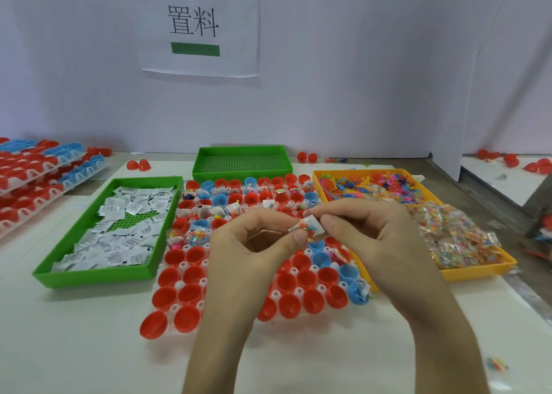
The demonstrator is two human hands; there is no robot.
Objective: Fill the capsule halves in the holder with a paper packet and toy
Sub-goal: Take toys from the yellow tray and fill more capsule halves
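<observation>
Pinching packet: left hand, right hand

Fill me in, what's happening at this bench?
A person's left hand and right hand both pinch a small bundle of white paper and colourful toy bits above the white plastic holder of red and blue capsule halves. Far rows already hold fillings; the near red halves look empty.

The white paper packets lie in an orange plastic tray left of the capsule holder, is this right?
No. In the head view the white paper packets lie in a green plastic tray, left of the white holder of red and blue capsule halves. The orange plastic tray holds toys.
</observation>
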